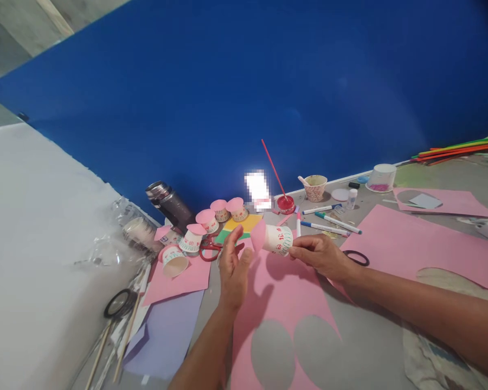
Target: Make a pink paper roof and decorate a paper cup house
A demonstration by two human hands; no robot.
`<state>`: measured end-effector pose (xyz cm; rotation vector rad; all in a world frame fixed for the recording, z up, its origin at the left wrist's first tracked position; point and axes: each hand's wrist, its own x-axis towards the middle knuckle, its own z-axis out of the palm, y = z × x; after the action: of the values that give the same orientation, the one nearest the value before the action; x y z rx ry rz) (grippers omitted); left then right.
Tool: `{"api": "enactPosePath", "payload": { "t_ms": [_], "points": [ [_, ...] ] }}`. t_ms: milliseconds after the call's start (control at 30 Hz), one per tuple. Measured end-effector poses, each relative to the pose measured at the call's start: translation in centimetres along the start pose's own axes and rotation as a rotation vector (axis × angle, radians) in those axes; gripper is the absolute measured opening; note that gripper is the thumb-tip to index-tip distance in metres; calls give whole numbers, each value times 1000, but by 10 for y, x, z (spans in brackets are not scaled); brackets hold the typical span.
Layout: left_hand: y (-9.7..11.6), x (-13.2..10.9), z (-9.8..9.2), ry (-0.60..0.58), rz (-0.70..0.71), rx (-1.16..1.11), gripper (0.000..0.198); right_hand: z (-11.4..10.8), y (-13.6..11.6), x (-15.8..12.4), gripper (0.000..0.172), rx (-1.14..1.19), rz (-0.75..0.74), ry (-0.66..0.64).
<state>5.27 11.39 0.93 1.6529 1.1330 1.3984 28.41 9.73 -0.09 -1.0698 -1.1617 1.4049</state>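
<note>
My right hand [319, 255] pinches the rim of a small patterned paper cup [280, 239], tipped on its side in mid-air. A pink paper disc [258, 236] sits against the cup's base, on the left. Close to that disc, my left hand [235, 268] is held up with its fingers apart, holding nothing; whether it touches the paper I cannot tell. Under both hands lies a pink sheet [284, 292] with round holes cut out. Several similar cups [192, 241] with pink discs stand to the left, beside red-handled scissors [210, 249].
A dark flask [173, 208] leans at the back left, with black tape [119, 303] nearer. Behind the hands are markers [337, 222], a red pot [286, 205] with a stick and a patterned cup [315, 188]. Another pink sheet [394, 244] lies right. A blue wall [309, 81] bounds the back.
</note>
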Motion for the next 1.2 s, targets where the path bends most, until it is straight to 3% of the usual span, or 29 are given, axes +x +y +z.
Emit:
{"api": "enactPosePath", "payload": {
  "t_ms": [133, 200, 267, 433, 567, 633, 800, 1200],
  "points": [
    [-4, 3, -3, -11, -47, -104, 52, -3, 5, 0, 32, -9, 43, -63],
    [-5, 3, -4, 2, 3, -72, 53, -5, 6, 2, 36, 10, 69, -63],
    [-5, 1, -4, -21, 119, 47, 63, -6, 6, 4, 40, 41, 92, -46],
    [-6, -7, 6, -128, 400, 483, 109, -5, 5, 7, 51, 107, 160, -30],
    [-8, -12, 13, -164, 412, 538, 115, 2, 5, 2, 50, 74, 163, -46],
    [-7, -10, 10, -150, 325, 431, 107, 5, 4, -2, 43, 20, 135, -48],
    [1, 2, -3, -40, 59, 151, 49, 8, 3, -8, 24, -158, 21, -42],
    [1, 3, 1, -37, 91, 149, 41, 10, 2, -12, 24, -349, -106, -83]
  ]
}}
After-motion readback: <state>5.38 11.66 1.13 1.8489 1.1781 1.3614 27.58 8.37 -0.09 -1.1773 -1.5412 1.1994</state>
